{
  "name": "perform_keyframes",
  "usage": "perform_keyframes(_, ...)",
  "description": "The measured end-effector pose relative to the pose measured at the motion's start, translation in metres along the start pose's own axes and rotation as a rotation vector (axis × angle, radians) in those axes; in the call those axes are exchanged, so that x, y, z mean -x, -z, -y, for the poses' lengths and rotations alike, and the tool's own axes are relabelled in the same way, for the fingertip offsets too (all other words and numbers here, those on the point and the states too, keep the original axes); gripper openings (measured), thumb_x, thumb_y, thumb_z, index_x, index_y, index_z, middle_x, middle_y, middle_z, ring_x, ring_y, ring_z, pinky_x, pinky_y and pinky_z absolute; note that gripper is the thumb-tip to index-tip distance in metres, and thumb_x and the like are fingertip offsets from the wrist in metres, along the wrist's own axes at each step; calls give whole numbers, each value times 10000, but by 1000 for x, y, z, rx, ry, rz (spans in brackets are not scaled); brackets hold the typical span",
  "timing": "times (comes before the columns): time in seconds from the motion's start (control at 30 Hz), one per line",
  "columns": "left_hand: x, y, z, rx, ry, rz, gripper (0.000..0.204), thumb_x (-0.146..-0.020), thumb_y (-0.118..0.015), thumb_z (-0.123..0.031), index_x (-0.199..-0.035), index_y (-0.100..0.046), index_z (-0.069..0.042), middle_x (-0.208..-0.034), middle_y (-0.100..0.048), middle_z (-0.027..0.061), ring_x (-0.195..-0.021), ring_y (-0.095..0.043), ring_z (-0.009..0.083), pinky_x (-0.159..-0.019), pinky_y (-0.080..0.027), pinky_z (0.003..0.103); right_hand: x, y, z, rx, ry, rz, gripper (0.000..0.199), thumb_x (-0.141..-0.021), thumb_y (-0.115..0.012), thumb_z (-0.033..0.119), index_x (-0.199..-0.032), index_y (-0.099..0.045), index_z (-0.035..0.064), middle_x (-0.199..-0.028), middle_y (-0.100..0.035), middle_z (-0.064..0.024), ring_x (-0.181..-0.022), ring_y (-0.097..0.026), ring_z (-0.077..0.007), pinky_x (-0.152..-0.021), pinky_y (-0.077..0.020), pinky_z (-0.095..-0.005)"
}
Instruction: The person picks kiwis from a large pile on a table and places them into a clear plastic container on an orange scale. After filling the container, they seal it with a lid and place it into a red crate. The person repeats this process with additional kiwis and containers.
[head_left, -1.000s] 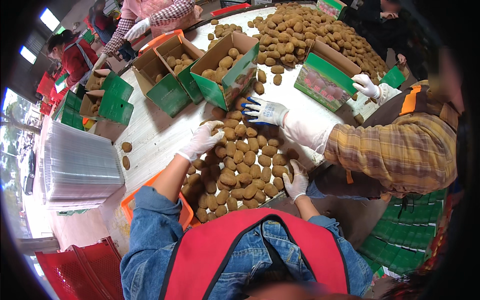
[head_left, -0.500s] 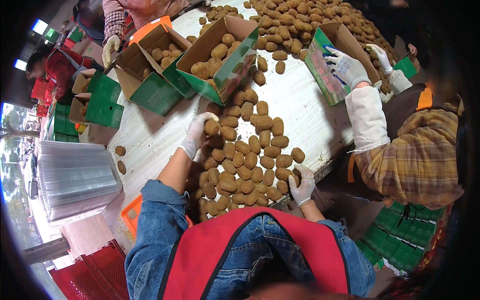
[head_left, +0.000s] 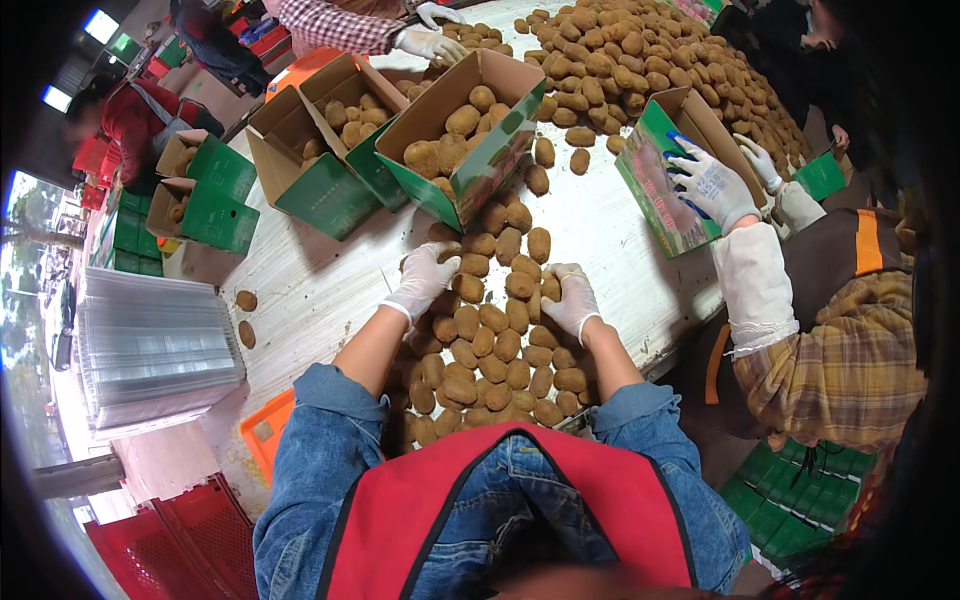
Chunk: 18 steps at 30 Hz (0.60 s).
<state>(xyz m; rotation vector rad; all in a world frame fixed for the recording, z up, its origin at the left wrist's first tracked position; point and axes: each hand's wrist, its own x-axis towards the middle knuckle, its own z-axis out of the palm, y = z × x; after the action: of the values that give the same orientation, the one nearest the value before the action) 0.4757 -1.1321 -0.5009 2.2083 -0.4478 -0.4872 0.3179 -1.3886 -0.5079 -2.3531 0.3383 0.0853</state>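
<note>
A spread of brown kiwifruit [head_left: 493,342] covers the white tabletop in front of me. My left hand [head_left: 424,282], in a thin whitish glove, reaches along the left edge of the spread, fingers forward and thumb apart; a kiwifruit partly shows beside it. On the right edge, my right hand [head_left: 570,302], gloved the same way, has its fingers and thumb spread around a kiwifruit [head_left: 550,288] without closing on it. Just beyond my left hand stands a green cardboard box [head_left: 497,150] holding kiwifruit. What lies under my palms is hidden.
More green boxes [head_left: 325,196] stand at the left, partly filled. A large kiwifruit heap [head_left: 640,60] lies at the far side. On the right a co-worker's gloved hand [head_left: 712,185] rests on another box [head_left: 660,180]. Clear plastic trays [head_left: 160,345] are stacked at left.
My right hand has moved forward from the table's near edge to the spread's right side. The left hand has let go of its kiwifruit. Across the table, a co-worker's hands have reached the heap.
</note>
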Motion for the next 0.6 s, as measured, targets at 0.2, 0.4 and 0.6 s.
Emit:
perform_keyframes(0.2, -35, -41, -35, -649, -74, 227, 666, -874, -714, -294, -1445, -451, -74, -1275, -615, 222, -1114, -655, 396, -920, -545, 484, -6, 10, 14, -592, 88, 262, 219, -839, -627, 28, -1050, -587, 71, -973, -582, -48, -966, -576, -171, -903, -476, -302)
perform_keyframes(0.4, -42, -38, -44, -881, -35, 430, 713, -732, -832, -328, -1292, -525, -11, -1263, -580, 279, -1091, -674, 402, -894, -570, 474, -102, 20, 28, -84, 118, 95, 269, -860, -679, 24, -1111, -662, 121, -1108, -667, -49, -1017, -625, -182, -898, -517, -307)
perform_keyframes(0.6, -20, -17, -39, -805, -72, 382, 638, -686, -846, -369, -1197, -587, -87, -1074, -658, 258, -980, -693, 396, -841, -572, 459, -149, -4, 61, 714, 309, 443, 660, -860, -631, 27, -1403, -580, 398, -1656, -258, -142, -1500, -299, -421, -1170, -410, -428)
